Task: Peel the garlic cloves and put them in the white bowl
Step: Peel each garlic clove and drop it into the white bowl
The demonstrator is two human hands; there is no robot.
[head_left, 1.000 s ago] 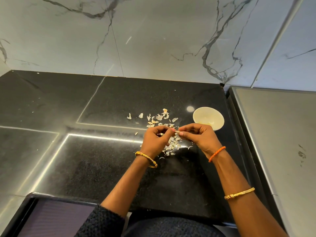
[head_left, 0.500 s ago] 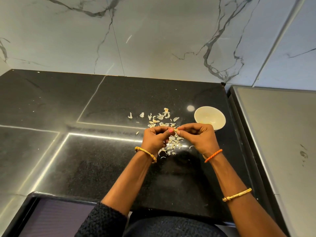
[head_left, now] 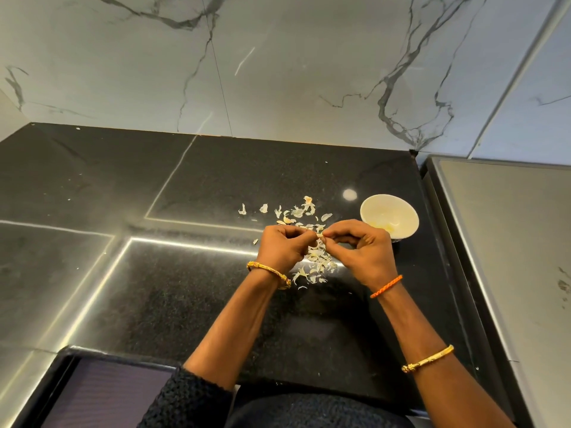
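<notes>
With a heap of papery skins (head_left: pixel 315 257) on the black counter (head_left: pixel 185 298) and something pale already in the white bowl (head_left: pixel 388 218), I judge I'm well along, my left hand (head_left: pixel 282 247) and right hand (head_left: pixel 360 248) both pinching one garlic clove (head_left: pixel 319 235) just beside the bowl.

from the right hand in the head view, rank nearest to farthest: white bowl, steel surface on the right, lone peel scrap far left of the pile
From the right hand:
1. white bowl, just beyond, right.
2. lone peel scrap, far left of the pile.
3. steel surface, right side.
</notes>
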